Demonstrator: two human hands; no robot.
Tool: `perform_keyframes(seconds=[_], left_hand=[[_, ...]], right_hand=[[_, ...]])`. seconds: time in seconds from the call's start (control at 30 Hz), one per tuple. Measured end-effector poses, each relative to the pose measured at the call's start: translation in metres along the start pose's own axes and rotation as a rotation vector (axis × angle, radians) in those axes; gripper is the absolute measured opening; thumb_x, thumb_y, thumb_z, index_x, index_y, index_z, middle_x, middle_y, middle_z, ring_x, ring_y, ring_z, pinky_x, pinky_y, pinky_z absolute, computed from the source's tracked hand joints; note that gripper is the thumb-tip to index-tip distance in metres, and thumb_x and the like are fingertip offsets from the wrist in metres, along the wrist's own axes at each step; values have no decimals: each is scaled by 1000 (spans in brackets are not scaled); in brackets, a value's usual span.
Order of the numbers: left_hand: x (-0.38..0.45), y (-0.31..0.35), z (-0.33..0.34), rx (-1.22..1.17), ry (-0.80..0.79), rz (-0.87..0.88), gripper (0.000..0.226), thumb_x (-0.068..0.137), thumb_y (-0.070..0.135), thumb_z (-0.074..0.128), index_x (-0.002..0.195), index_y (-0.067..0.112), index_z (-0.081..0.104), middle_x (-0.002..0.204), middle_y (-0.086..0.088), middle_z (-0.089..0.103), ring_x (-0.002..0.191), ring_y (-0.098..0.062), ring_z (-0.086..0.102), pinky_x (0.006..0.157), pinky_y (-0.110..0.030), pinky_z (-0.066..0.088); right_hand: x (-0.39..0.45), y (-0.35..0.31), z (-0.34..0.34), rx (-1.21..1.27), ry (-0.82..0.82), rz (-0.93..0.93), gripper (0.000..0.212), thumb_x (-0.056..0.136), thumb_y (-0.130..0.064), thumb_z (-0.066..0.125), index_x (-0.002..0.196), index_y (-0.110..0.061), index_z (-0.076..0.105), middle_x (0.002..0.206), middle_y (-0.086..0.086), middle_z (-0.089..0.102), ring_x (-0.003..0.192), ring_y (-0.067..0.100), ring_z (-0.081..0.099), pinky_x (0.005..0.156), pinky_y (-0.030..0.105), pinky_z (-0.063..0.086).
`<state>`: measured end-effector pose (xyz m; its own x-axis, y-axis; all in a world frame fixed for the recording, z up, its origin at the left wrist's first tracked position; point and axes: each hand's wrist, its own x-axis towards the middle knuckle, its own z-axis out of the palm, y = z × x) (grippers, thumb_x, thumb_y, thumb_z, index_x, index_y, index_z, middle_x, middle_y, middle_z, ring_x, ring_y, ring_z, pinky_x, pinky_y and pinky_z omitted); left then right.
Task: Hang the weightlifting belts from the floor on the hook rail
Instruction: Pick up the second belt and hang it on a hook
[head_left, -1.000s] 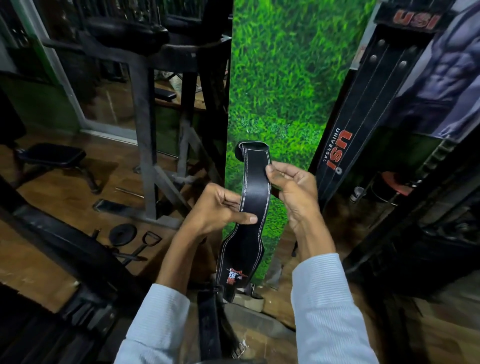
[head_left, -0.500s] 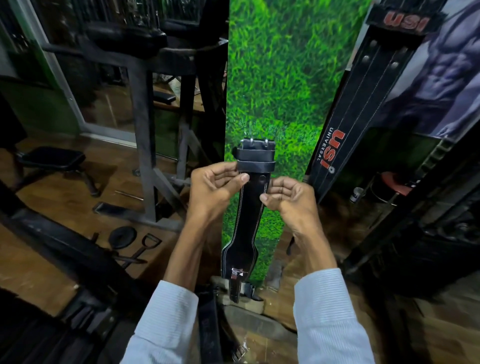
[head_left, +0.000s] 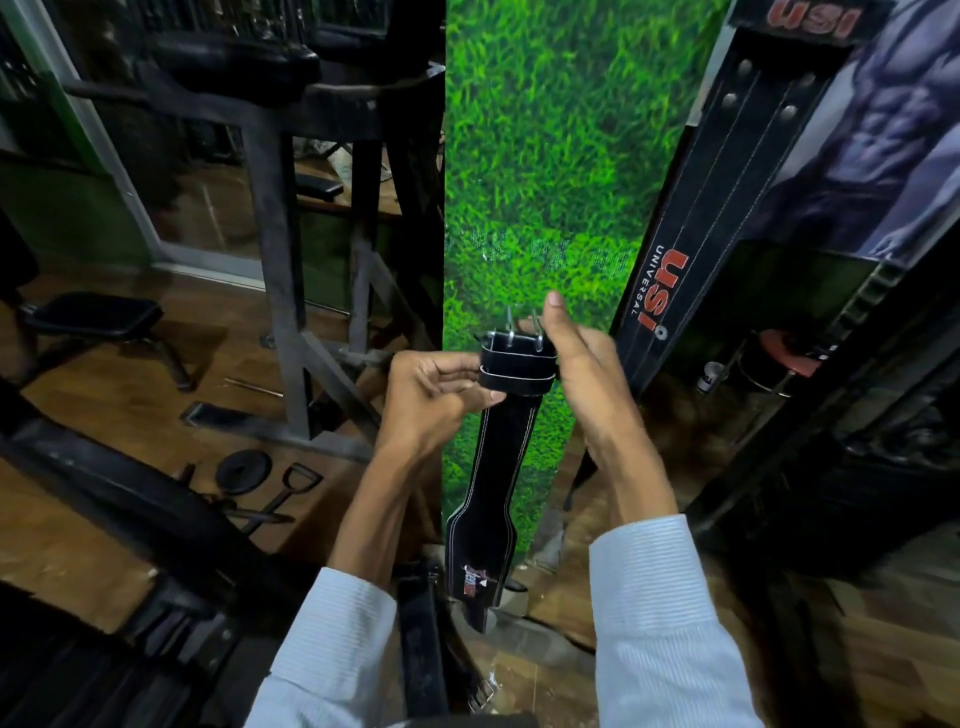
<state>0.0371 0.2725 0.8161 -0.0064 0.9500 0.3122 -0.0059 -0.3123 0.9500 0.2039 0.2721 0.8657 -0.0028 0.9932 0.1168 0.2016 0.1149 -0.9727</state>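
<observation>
I hold a black leather weightlifting belt (head_left: 498, 467) with white stitching upright in front of the grass-print wall panel (head_left: 550, 156). Its buckle end, with two metal prongs, points up. My left hand (head_left: 436, 395) grips the left edge just below the buckle loops. My right hand (head_left: 576, 358) grips the buckle end from the right, thumb raised. The tail with a red logo hangs down near the floor. A second black belt (head_left: 691, 234) marked USI hangs on the wall to the right. Another belt (head_left: 421, 644) lies on the floor between my arms. No hook rail is visible.
A steel machine frame (head_left: 280, 260) stands to the left, with a padded bench (head_left: 93, 317) beyond it. A weight plate (head_left: 243, 472) and a cable handle (head_left: 291, 488) lie on the wooden floor. A dark rack (head_left: 831, 415) fills the right side.
The belt was turned so its buckle end faces up, then lifted slightly. My right hand moved from the strap's side up onto the buckle, and my left hand shifted up below the loops.
</observation>
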Motion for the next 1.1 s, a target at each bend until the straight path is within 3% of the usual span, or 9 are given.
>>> perform_keyframes(seconds=[0.13, 0.2, 0.37, 0.5, 0.57, 0.67, 0.87, 0.97, 1.1], left_hand=[[2, 3, 2, -10, 64, -31, 31, 71, -19, 78, 88, 7, 79, 75, 7, 78, 70, -1, 72, 70, -15, 58], [2, 5, 0, -12, 60, -32, 37, 72, -20, 77, 87, 13, 77, 69, 16, 76, 66, 3, 71, 67, -12, 57], [2, 7, -2, -17, 13, -23, 37, 71, -19, 78, 89, 12, 78, 76, 12, 78, 71, -2, 74, 69, -14, 58], [2, 11, -1, -17, -21, -10, 37, 71, -21, 77, 87, 13, 78, 76, 10, 78, 72, -3, 74, 69, -14, 58], [0, 10, -2, -17, 0, -5, 34, 71, -21, 77, 89, 8, 78, 79, 5, 79, 75, -9, 76, 70, -16, 60], [2, 5, -8, -28, 43, -14, 29, 66, -14, 82, 93, -4, 77, 91, -16, 79, 85, -27, 76, 75, -29, 62], [4, 4, -11, -35, -22, -112, 38, 65, -23, 80, 81, 11, 74, 68, 6, 77, 63, -2, 72, 65, -17, 61], [11, 8, -24, -46, -19, -113, 38, 65, -22, 81, 84, 10, 73, 67, 6, 77, 62, -1, 71, 66, -18, 61], [17, 26, -46, -137, 86, 52, 31, 73, -7, 73, 100, 9, 75, 92, -8, 81, 79, -9, 73, 76, -20, 58]], right_hand=[[-4, -2, 0, 163, 25, -153, 78, 105, -63, 16, 92, -27, 84, 127, -12, 73, 130, 3, 58, 116, 50, 34], [-2, -1, -3, 178, 31, -185, 89, 107, -58, 6, 78, -26, 83, 129, -8, 73, 134, 10, 55, 119, 57, 28], [3, 8, -5, 421, 141, -105, 71, 106, -60, 26, 86, -19, 80, 120, 3, 77, 123, 20, 66, 107, 46, 45], [7, 16, -4, 26, 64, 166, 65, 83, -83, 51, 105, -30, 81, 122, -2, 76, 119, 15, 66, 114, 51, 41], [5, 18, -1, 59, -53, 209, 45, 84, -80, 53, 98, -47, 80, 121, -8, 74, 125, 11, 60, 119, 53, 35], [3, 17, 3, 163, -55, 119, 38, 85, -67, 63, 97, -37, 82, 112, -6, 79, 122, 19, 66, 118, 56, 37], [0, 3, 8, 248, 162, -303, 28, 101, -16, 62, 77, -13, 76, 93, -1, 72, 104, 8, 66, 91, 18, 45], [2, 0, 15, 315, 177, -322, 26, 100, -16, 62, 79, -15, 76, 95, -3, 72, 107, 8, 65, 93, 20, 46], [6, -8, 19, 305, 152, -360, 25, 99, -18, 63, 78, -18, 77, 101, -1, 74, 113, 7, 66, 92, 16, 47]])
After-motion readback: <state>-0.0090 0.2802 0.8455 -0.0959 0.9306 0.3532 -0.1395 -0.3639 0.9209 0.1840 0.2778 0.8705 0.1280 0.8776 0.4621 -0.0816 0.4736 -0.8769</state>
